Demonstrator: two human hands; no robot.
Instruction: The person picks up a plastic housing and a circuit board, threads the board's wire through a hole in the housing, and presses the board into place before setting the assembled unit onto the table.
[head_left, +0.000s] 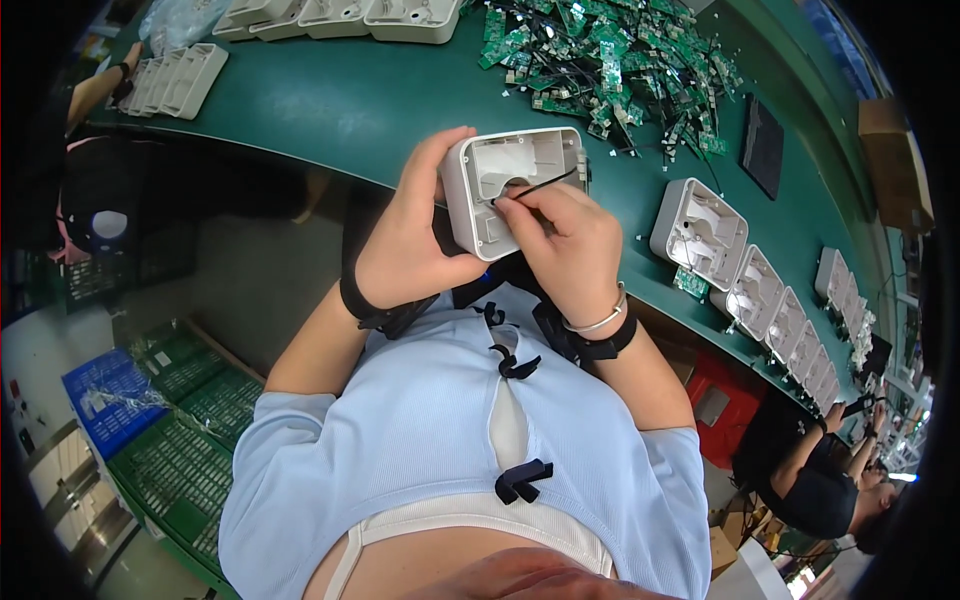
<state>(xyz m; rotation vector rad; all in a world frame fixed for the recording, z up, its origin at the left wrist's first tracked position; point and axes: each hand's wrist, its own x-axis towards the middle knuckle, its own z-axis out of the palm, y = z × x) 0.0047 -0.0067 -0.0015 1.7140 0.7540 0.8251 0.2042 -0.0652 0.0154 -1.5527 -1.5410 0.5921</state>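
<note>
My left hand (415, 235) is closed round the side of a white plastic housing (463, 205), an open box with rounded corners and moulded ribs inside. The housing is tilted up in front of my chest, by the near edge of the bench. Inside it, the thumb and fingers of my right hand (575, 245) pinch a thin black cable (548, 183). One stretch of the cable runs from my fingertips toward the housing's right wall. Whatever the cable's end sits in is hidden by my fingers.
On the green bench (300, 95) lie a heap of green circuit boards with black cables (610, 65) and a black flat pad (762, 147). Similar housings line the right (700, 235) and far left (410, 20). Co-workers are at left (95, 90) and right (815, 485). Green crates (190, 450) stand lower left.
</note>
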